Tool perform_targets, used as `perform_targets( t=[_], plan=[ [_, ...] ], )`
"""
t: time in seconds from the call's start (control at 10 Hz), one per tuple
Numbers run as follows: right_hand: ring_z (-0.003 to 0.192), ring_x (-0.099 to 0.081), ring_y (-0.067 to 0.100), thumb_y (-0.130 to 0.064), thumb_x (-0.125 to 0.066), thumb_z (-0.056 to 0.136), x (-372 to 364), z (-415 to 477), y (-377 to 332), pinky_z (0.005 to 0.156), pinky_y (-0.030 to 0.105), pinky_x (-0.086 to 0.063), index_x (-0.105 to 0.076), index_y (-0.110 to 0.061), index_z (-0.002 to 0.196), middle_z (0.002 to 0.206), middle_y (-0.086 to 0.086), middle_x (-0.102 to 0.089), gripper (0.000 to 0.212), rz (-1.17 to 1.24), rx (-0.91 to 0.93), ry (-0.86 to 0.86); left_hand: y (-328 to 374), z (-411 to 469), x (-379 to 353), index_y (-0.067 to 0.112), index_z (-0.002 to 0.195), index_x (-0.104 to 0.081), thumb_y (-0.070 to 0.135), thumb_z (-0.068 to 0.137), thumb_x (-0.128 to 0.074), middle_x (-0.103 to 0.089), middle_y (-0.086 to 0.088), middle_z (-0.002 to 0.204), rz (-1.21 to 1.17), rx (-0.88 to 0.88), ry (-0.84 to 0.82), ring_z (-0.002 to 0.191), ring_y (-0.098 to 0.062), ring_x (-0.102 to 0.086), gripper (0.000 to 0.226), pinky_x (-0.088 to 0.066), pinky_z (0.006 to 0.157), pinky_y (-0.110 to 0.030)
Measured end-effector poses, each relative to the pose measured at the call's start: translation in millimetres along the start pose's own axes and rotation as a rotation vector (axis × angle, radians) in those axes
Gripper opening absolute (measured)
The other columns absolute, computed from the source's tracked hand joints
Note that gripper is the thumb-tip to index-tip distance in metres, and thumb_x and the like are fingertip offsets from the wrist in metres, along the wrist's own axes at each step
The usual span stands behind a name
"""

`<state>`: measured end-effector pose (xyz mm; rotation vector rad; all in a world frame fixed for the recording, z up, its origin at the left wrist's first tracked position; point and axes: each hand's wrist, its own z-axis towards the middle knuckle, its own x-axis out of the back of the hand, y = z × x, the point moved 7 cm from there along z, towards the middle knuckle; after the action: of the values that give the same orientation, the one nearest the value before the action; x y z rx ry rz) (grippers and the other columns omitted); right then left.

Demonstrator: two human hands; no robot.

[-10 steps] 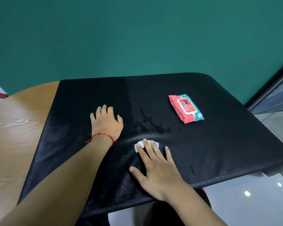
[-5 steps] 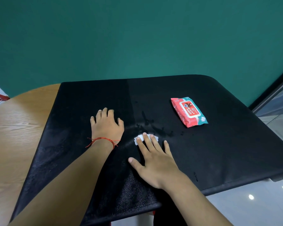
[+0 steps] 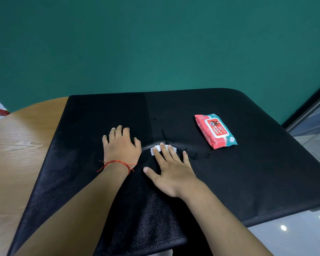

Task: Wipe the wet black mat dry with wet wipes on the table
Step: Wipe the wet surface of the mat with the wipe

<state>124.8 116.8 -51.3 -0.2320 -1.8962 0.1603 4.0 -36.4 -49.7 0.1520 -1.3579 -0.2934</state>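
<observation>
Red and teal plastic wraps the single pack of wipes [image 3: 215, 131], which lies flat on the far right part of the black mat [image 3: 248, 172]. Its white-framed label reads "Wipes" under a small cartoon figure; the finer print below is too small to make out.

There is one mat, spread over the wooden table [image 3: 17, 154] and overhanging its near edge. One crumpled white wipe [image 3: 154, 152] sits near the mat's middle, at the edge of a patch of dark wet spots [image 3: 192, 154].

Two hands are in view, both palm down on the mat. The left hand [image 3: 121, 146] lies flat with its fingers straight and slightly spread, holding nothing, and a thin red string bracelet [image 3: 116, 162] circles its wrist. The right hand [image 3: 171, 172] is just beside it, reaching forward with its thumb out to the side; its straight fingers [image 3: 163, 153] press down on the wipe rather than curl round it. The two hands are close but apart, and a teal wall [image 3: 155, 43] rises behind the table.
</observation>
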Motion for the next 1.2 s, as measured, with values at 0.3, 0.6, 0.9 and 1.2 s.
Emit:
perform_targets(
  t=[0.3,0.6,0.9,1.2],
  plan=[
    [0.157,0.029,0.009,-0.079,-0.015,0.1,11.6,23.5,-0.8,0.127,0.055,0.018,0.011,-0.038,0.167,0.173,-0.012,0.025,0.083,0.007,-0.002,-0.009,-0.2,0.0,-1.7,0.018,0.149,-0.051,0.045,0.101,-0.041,-0.045,-0.007,0.161,0.01,0.0,-0.002,0.153,-0.029,-0.032,0.056,-0.024,0.124,-0.058],
    [0.158,0.027,0.011,-0.078,-0.015,0.099,24.1,54.8,1.2,0.127,0.056,0.017,0.008,-0.039,0.167,0.174,-0.012,0.023,0.082,0.004,-0.007,-0.013,-1.7,4.4,-3.0,0.021,0.144,-0.051,0.046,0.101,-0.041,-0.049,-0.004,0.154,0.046,-0.023,-0.04,0.146,-0.028,-0.039,0.052,-0.03,0.119,-0.054],
    [0.159,0.024,0.01,-0.071,-0.015,0.104,34.5,79.8,3.5,0.128,0.056,0.014,0.006,-0.037,0.168,0.174,-0.013,0.022,0.076,0.012,0.008,-0.02,-6.6,33.1,0.2,0.018,0.149,-0.048,0.041,0.095,-0.046,-0.041,-0.008,0.16,0.026,-0.112,-0.054,0.152,-0.029,-0.03,0.058,-0.026,0.123,-0.057],
    [0.16,0.023,0.011,-0.07,-0.014,0.105,44.7,104.8,1.8,0.127,0.056,0.015,0.006,-0.036,0.169,0.174,-0.012,0.021,0.075,0.016,-0.007,-0.023,-10.9,37.6,-5.4,0.027,0.162,-0.032,0.05,0.099,-0.033,-0.026,-0.004,0.172,0.012,-0.067,-0.108,0.16,-0.027,-0.016,0.067,-0.013,0.129,-0.054]
  ],
)
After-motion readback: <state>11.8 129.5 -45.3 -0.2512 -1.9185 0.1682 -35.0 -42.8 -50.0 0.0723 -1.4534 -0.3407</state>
